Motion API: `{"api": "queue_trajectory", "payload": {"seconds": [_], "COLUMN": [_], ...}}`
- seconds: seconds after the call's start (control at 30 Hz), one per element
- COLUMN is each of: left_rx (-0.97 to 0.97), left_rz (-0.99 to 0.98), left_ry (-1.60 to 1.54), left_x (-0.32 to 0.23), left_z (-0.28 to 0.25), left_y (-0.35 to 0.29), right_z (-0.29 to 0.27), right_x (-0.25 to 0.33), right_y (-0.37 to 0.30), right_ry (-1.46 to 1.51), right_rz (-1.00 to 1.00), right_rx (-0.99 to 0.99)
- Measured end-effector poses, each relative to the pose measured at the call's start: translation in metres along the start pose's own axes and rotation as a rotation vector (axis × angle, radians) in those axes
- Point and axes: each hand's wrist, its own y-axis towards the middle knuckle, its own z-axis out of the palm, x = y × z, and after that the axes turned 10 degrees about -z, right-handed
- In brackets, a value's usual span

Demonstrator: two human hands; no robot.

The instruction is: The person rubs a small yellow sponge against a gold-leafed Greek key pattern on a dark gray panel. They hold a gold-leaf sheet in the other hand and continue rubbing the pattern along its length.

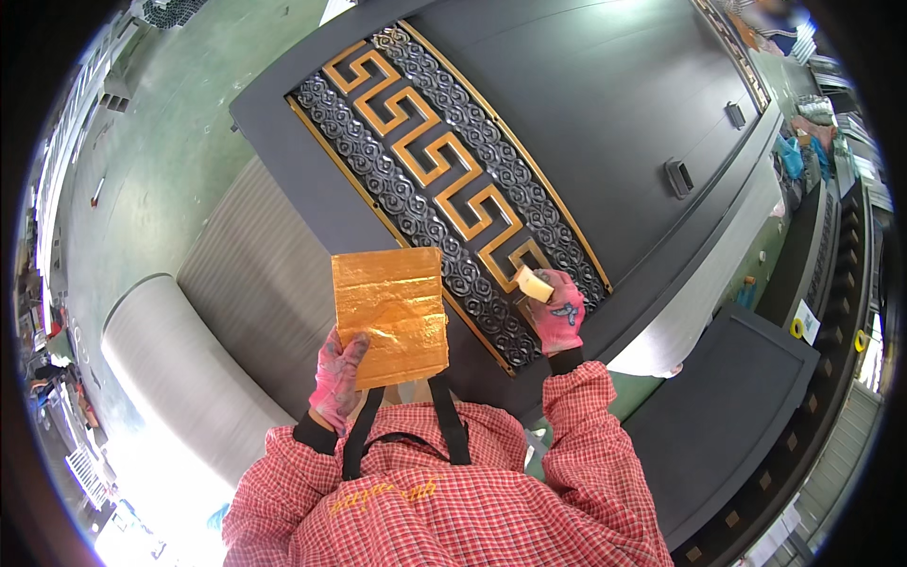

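My left hand [333,380], in a pink glove, grips the lower left corner of a flat square board [392,298] with a shiny, creased gold surface. My right hand [559,317], in a matching glove with dark smudges, pinches a small cream-coloured block [534,284] that looks like a sponge. The block is at the near end of a raised gold key-pattern band [449,156] on a dark grey panel [586,85]; whether it touches is unclear. Dark scrollwork strips [378,165] flank the band, edged by thin gold strips [534,161].
A large roll of pale sheet material [161,331] lies to the left, partly unrolled under the panel. At right are another dark panel [718,406] and a long dark frame [836,312] with yellow tape rolls [796,328] by it. Two dark rectangular fittings [678,178] sit on the panel.
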Motion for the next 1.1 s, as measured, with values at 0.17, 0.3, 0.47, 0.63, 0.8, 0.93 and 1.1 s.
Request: {"api": "queue_trajectory", "payload": {"seconds": [0.17,0.3,0.47,0.63,0.8,0.93,1.1], "left_rx": [-0.001,-0.018,-0.003,0.002,0.017,0.017,0.018], "left_rz": [-0.019,-0.030,-0.023,-0.011,0.018,-0.014,0.026], "left_ry": [-0.014,0.032,0.021,0.015,0.028,0.009,0.103], "left_x": [-0.002,-0.004,-0.006,-0.002,0.004,-0.001,0.002], "left_z": [0.002,0.004,0.007,0.004,0.000,0.009,0.014], "left_y": [-0.001,0.000,0.000,0.003,0.006,0.001,0.005], "right_z": [0.008,0.005,-0.003,-0.006,-0.015,-0.016,-0.022], "right_x": [0.001,-0.001,-0.001,-0.009,-0.005,-0.005,0.067], "right_y": [0.001,0.001,0.003,0.003,0.009,0.015,0.006], "right_ry": [-0.039,0.010,0.076,0.015,-0.053,0.223,0.388], "right_rz": [0.006,-0.039,0.054,0.022,0.073,0.112,-0.093], "right_rx": [0.004,0.071,-0.029,0.012,0.088,-0.140,-0.003]}}
